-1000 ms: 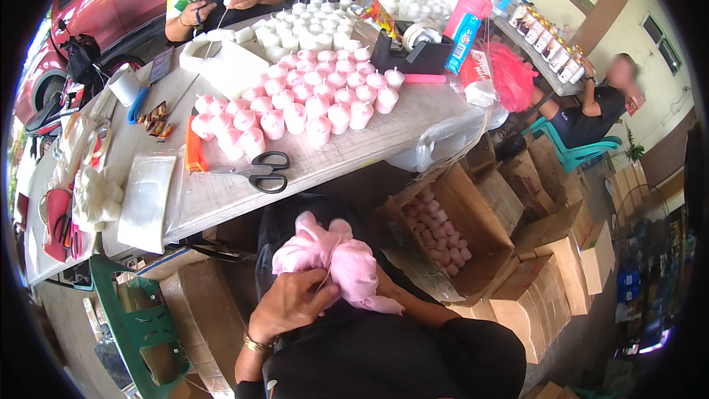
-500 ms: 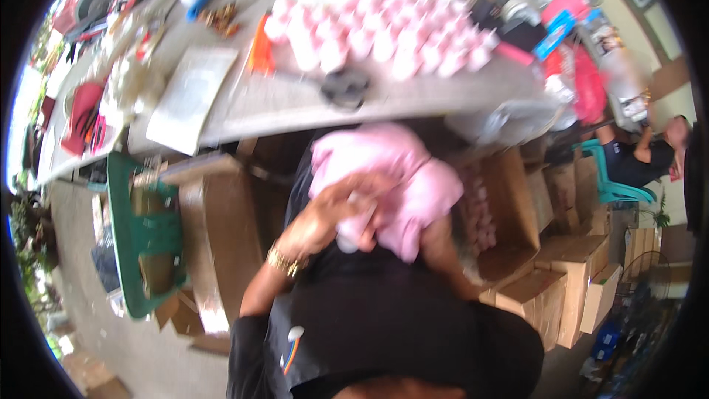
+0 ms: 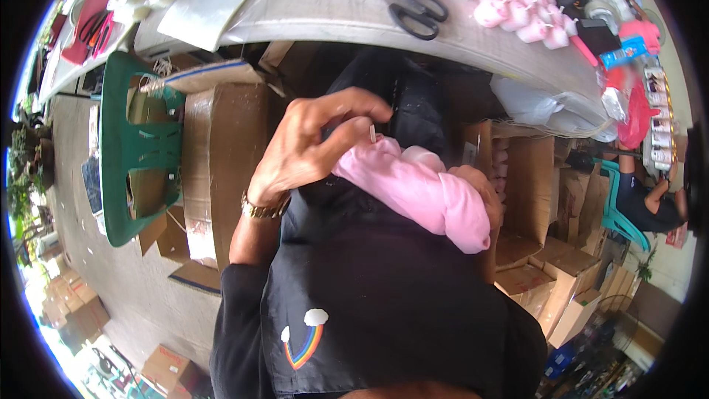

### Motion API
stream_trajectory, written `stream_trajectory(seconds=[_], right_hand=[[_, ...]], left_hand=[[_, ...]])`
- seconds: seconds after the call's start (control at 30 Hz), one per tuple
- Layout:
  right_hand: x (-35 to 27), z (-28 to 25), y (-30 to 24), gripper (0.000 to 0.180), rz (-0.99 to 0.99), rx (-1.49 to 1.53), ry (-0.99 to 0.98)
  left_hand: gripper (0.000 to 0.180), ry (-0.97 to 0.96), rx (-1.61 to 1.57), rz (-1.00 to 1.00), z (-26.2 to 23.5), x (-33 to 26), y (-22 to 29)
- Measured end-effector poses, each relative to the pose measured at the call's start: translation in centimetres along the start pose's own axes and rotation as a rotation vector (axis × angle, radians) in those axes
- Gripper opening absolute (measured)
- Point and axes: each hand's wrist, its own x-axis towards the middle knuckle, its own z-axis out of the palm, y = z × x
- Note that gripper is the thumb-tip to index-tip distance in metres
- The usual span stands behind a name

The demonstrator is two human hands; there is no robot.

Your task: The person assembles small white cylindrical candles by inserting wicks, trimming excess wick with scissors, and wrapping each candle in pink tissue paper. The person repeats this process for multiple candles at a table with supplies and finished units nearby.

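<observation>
A pink cloth (image 3: 413, 188) lies bunched across my lap. My right hand (image 3: 484, 191) is wrapped around the cloth's right end, its fingers partly hidden by the folds. A smooth, rounded pale pink piece (image 3: 422, 157) shows at the cloth's upper side, close to the right hand. My left hand (image 3: 314, 137), with a gold watch at the wrist, is over the cloth's left end. Its thumb and forefinger are bent but apart. A tiny pale sliver shows beside the thumb tip; I cannot tell what it is.
Black-handled scissors (image 3: 418, 13) lie at the table's near edge. Beyond them stand many small pink pieces (image 3: 509, 7). A cardboard box (image 3: 225, 170) and a green chair (image 3: 140, 148) are at left. At right stand an open box (image 3: 528, 192) and a seated person (image 3: 650, 203).
The view has tipped down toward my lap. The cloth, bulky before, is now stretched lower and to the right. My left hand has lifted to the cloth's left end, thumb and forefinger apart.
</observation>
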Motion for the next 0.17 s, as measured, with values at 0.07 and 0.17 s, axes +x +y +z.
stream_trajectory(seconds=[0.07,0.17], right_hand=[[-0.7,2.6,-0.8,0.019,-0.105,-0.257,0.25],[0.4,1.4,-0.7,0.025,-0.122,0.062,0.018]], left_hand=[[0.027,-0.061,0.08,0.117,1.2,1.5,-1.1],[0.034,-0.404,-0.08,-0.071,1.7,2.3,-3.0]])
